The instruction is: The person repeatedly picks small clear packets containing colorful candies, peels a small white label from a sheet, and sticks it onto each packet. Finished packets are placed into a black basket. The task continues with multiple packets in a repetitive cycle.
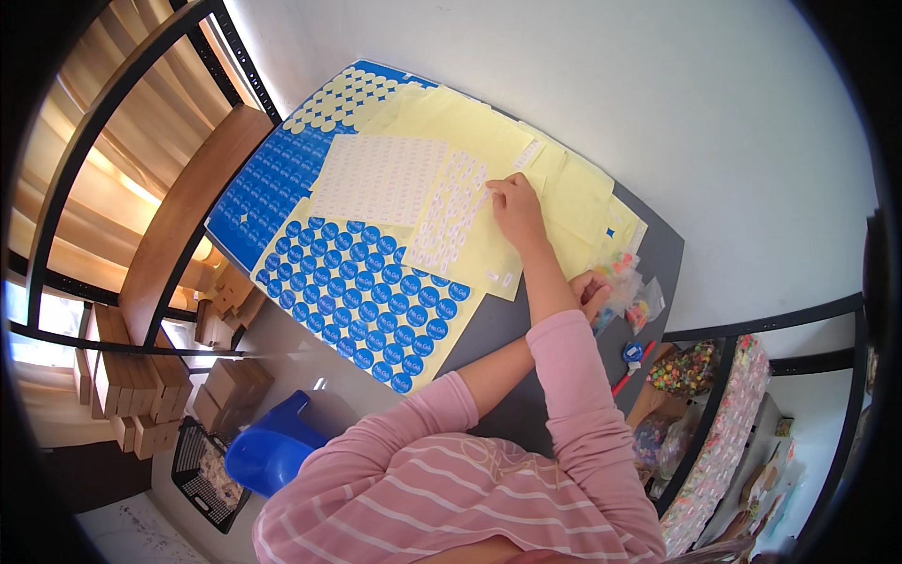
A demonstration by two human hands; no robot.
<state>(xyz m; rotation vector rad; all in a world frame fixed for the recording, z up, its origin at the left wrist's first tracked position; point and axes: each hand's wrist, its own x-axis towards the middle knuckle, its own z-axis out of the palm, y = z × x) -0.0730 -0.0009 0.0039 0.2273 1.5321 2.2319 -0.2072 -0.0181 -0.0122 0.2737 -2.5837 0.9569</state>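
My forearms cross over the dark grey table, the right above the left. My right hand rests at the right side of a pale yellow sheet of small white labels, fingertips bent down at the labels. Whether a label is pinched there is too small to tell. Beyond the right forearm, my left hand has curled fingers on a clear plastic bag among several small bags with colourful contents. Left of the label sheet lies a fuller sheet of white labels, above a sheet of round blue stickers.
Yellow backing sheets and a blue sticker sheet cover the table's far side. A red pen and a blue round item lie at the right. A blue plastic chair, a black crate and shelving stand left.
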